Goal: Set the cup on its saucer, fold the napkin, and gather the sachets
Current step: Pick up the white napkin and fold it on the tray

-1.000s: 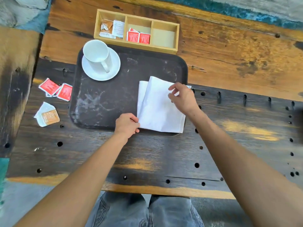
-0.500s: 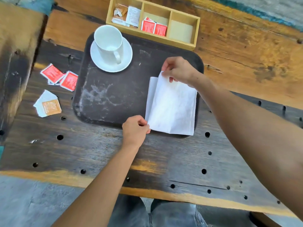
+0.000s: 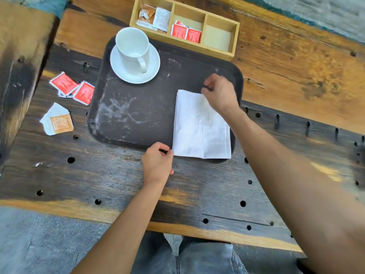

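Note:
A white cup [image 3: 132,48] stands on its white saucer [image 3: 153,74] at the far left of a dark tray [image 3: 128,117]. On the tray's right side a white napkin [image 3: 199,129] lies flat, folded into a rectangle. My left hand [image 3: 158,165] pinches its near left corner. My right hand [image 3: 221,93] lies over its far right corner, fingertips closed just past the far edge with no paper showing between them. Left of the tray lie loose red sachets [image 3: 63,84] and an orange sachet [image 3: 59,124] on a white one.
A wooden three-part box [image 3: 219,50] sits beyond the tray, with brown and white sachets [image 3: 155,17] in its left part and red sachets [image 3: 185,33] in the middle. The dark wooden table [image 3: 110,178] has several holes. My jeans show below its near edge.
My right hand carried the napkin's raised flap over and down, so the napkin now lies flat as a narrower rectangle. My left hand stayed at the near left corner.

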{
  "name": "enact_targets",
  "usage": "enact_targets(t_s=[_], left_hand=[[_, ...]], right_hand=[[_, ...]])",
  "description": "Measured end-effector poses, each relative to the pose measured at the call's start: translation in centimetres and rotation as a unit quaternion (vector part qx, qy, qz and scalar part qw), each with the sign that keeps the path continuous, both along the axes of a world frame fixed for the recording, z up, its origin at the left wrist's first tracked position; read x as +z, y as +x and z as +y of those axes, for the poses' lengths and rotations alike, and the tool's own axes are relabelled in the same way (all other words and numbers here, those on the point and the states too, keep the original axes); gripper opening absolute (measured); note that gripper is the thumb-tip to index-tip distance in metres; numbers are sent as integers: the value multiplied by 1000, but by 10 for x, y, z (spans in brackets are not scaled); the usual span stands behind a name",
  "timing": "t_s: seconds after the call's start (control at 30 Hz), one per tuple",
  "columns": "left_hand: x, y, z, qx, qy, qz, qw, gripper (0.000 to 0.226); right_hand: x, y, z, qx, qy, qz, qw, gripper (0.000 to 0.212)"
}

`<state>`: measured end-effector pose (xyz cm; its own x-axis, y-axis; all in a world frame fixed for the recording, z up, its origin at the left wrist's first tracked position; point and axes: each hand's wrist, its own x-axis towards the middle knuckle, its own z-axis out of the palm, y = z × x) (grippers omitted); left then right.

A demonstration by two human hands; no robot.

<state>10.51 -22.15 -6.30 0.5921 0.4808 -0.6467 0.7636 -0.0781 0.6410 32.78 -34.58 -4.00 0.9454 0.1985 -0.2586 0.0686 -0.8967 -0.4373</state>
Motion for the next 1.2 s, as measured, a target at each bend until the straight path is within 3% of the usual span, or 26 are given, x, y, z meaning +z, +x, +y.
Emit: enact_targets(t_s=[0.1, 0.2, 0.27, 0.33, 0.4, 0.57, 0.63, 0.77, 0.93, 1.07, 1.13, 1.2], left_hand=[[3, 6, 3, -8, 19, -4, 1000, 4], [4, 15, 4, -39, 21, 29, 999, 7], [4, 22, 4, -52, -1, 59, 997, 9], [3, 27, 5, -36, -26, 79, 996, 10], [3, 30, 7, -23, -43, 92, 995, 8], [4, 37, 14, -28, -102, 120, 987, 8], [5, 38, 15, -29, -127, 122, 984, 13], [9, 30, 16, -15, -150, 95, 984, 11], [11, 8, 23, -23, -175, 79, 981, 13], [12, -11, 26, -121, -150, 132, 972, 20], [18, -15, 27, -218, -140, 177, 950, 18], [26, -12, 28, -338, -66, 201, 917, 22]], right_hand=[[14, -40, -61, -96, -53, 27, 994, 21], [18, -90, -102, -180, -83, 164, 966, 29], [14, -120, -110, -254, 5, 280, 926, 36], [10, -140, -107, -336, 118, 334, 873, 35], [5, -148, -103, -367, 166, 322, 856, 33], [-2, -157, -93, -309, 86, 230, 919, 20], [-5, -160, -91, -316, 108, 234, 913, 17], [-5, -167, -98, -414, 224, 254, 845, 13], [0, -196, -106, -433, 325, 236, 807, 18], [-1, -221, -112, -475, 343, 207, 784, 18], [-6, -235, -112, -519, 387, 218, 730, 20], [-10, -250, -106, -549, 446, 257, 658, 23]])
